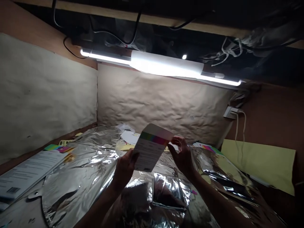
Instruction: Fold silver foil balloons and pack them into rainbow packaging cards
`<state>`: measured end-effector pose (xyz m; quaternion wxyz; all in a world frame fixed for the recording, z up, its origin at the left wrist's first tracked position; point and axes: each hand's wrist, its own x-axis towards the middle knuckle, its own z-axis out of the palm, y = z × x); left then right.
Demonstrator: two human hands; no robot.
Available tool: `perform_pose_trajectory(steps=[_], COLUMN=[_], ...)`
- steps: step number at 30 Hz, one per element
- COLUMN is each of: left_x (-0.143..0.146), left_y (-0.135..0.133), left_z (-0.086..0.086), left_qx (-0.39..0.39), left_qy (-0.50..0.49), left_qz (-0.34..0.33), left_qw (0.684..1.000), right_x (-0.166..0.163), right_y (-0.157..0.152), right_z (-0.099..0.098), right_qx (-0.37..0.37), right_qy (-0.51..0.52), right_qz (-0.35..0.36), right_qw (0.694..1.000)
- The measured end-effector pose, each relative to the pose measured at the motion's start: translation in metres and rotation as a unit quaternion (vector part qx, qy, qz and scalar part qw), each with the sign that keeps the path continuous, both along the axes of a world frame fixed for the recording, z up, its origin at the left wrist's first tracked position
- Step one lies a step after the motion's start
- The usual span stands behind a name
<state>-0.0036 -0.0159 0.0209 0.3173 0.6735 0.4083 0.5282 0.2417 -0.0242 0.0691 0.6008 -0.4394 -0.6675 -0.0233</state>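
My left hand [124, 169] is closed on the lower left edge of a printed card [152, 150], its thumb over the front. The card has rounded top corners, a rainbow-coloured band and lines of small text; it is tilted above the table. At the card's upper right edge, my right hand [181, 155] has its thumb and fingertips curled against it. Below the hands lies a shiny silver foil pouch [168, 191] with a square outline, on silver foil sheeting [95, 167].
A stack of similar printed cards [30, 171] lies at the left, with more colourful cards [209, 147] at the right. White paper pieces [130, 137] sit at the back. A lit tube lamp [166, 65] hangs low overhead. Cables run from a wall socket [231, 112] beside a yellow sheet [258, 161].
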Motion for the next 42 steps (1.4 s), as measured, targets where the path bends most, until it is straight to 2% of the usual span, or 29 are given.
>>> perform_pose_trajectory(steps=[3,5,8,11,14,19,23,26,30,32,33,34,37,38,39,40,42], left_x=[-0.007,-0.009,-0.009,-0.008,-0.008,-0.006,0.002,0.006,0.008,0.007,0.006,0.005,-0.003,-0.007,-0.012,-0.017,-0.027], left_y=[-0.001,-0.002,-0.003,-0.001,0.003,0.001,-0.006,-0.008,-0.010,-0.012,-0.012,-0.011,-0.006,-0.003,-0.001,0.001,0.004], left_z=[0.006,0.009,0.010,0.008,0.005,0.004,0.003,-0.002,-0.005,-0.003,-0.002,-0.001,0.000,-0.001,-0.003,-0.004,-0.008], left_qx=[0.036,0.071,0.146,0.214,0.257,0.301,0.328,0.318,0.300,0.291,0.286,0.278,0.237,0.217,0.195,0.173,0.129], left_qy=[0.080,0.124,0.158,0.215,0.266,0.314,0.340,0.372,0.398,0.412,0.419,0.425,0.447,0.457,0.470,0.485,0.516], left_qz=[0.079,0.120,0.108,0.095,0.101,0.113,0.150,0.139,0.142,0.143,0.144,0.145,0.152,0.150,0.140,0.121,0.065], left_qw=[0.993,0.982,0.971,0.948,0.924,0.893,0.868,0.861,0.855,0.851,0.850,0.849,0.849,0.849,0.849,0.849,0.844], right_x=[-0.003,-0.008,-0.015,-0.017,-0.015,-0.014,-0.016,-0.020,-0.031,-0.034,-0.035,-0.034,-0.020,-0.011,-0.002,0.008,0.029], right_y=[-0.006,-0.011,-0.013,-0.011,-0.011,-0.009,0.001,0.001,-0.006,-0.009,-0.011,-0.014,-0.031,-0.040,-0.051,-0.063,-0.089], right_z=[0.018,0.024,0.026,0.025,0.022,0.011,0.004,-0.001,-0.008,-0.008,-0.008,-0.007,-0.012,-0.018,-0.027,-0.037,-0.063], right_qx=[0.098,0.113,-0.003,-0.106,-0.162,-0.276,-0.313,-0.346,-0.441,-0.469,-0.463,-0.442,-0.321,-0.290,-0.278,-0.286,-0.333], right_qy=[-0.029,-0.056,-0.137,-0.135,-0.119,-0.091,0.013,0.103,0.186,0.203,0.197,0.178,0.040,-0.030,-0.104,-0.177,-0.291], right_qz=[-0.059,-0.051,0.058,0.119,0.157,0.235,0.268,0.338,0.418,0.432,0.428,0.410,0.269,0.218,0.183,0.166,0.159], right_qw=[0.993,0.991,0.989,0.978,0.967,0.927,0.911,0.869,0.772,0.743,0.751,0.778,0.907,0.931,0.937,0.927,0.883])
